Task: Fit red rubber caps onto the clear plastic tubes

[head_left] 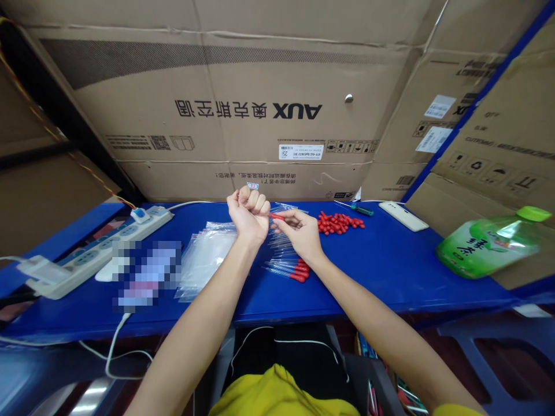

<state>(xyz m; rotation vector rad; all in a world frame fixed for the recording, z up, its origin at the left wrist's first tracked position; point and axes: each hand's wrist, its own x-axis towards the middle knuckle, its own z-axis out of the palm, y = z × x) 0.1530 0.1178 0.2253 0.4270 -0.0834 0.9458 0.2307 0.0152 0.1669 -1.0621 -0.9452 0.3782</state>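
My left hand [249,212] is curled in a fist above the blue table [390,260]; what it grips is hidden. My right hand [299,230] pinches a red bulb [277,216] and holds it against the left fist. Below the hands lie several clear droppers with red bulbs [288,267], side by side. A heap of loose red bulbs [338,222] sits just right of my right hand. A stack of clear plastic bags [203,257] lies to the left of my left wrist.
A white power strip [93,251] runs along the table's left. A screwdriver [358,208], a white phone [403,215] and a green bottle [489,242] on its side lie at the right. Cardboard boxes [260,104] wall off the back.
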